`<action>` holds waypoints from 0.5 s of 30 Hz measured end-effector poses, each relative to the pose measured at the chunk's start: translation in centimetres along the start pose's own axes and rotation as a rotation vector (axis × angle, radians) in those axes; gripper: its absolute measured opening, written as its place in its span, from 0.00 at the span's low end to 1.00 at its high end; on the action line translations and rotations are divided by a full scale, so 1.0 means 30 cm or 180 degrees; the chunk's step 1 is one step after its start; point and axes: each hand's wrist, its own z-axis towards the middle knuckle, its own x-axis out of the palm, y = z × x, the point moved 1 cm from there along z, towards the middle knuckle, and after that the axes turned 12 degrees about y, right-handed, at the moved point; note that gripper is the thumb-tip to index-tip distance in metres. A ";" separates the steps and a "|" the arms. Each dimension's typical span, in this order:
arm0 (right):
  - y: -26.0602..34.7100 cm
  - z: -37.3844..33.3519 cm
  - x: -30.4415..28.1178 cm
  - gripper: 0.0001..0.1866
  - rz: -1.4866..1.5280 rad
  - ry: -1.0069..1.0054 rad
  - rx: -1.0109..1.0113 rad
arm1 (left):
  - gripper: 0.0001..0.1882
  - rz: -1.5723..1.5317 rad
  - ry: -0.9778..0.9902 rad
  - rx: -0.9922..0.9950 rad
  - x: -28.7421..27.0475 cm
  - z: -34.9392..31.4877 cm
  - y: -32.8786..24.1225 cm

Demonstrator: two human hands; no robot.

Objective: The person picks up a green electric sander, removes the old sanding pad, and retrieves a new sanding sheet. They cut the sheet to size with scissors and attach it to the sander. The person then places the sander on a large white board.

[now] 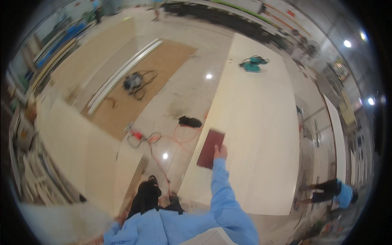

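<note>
My right hand (221, 152), its arm stretched forward in a light blue sleeve, grips the right edge of a dark red rectangular sheet of sandpaper (209, 152). The sheet lies over the left edge of a long pale wooden panel (261, 134). Low at the left, beside my body, a blurred bit of skin that looks like my left hand (122, 217) shows; its fingers cannot be made out. Toward the panel's far end rests a green power sander (252, 66) with a dark cord.
Left of the panel, a red-and-grey power tool (136, 134), an orange cord (176, 134) and a black cloth-like bundle (190, 121) lie on the tiled floor. A grey power tool (133, 81) sits on a brown board (159, 61). A person in blue (343, 194) bends at the right.
</note>
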 end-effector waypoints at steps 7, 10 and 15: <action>-0.070 -0.085 0.015 0.21 0.0342 -0.0499 0.0381 | 0.17 -0.1241 0.0571 -0.0024 -0.646 0.362 -0.057; -0.045 -0.100 0.011 0.20 0.0118 -0.0770 0.0646 | 0.16 -0.0906 0.0117 0.0327 -1.118 0.591 -0.168; -0.020 -0.128 0.012 0.19 0.0252 -0.1156 0.0874 | 0.16 -0.1277 -0.1297 0.2359 -1.907 0.711 -0.815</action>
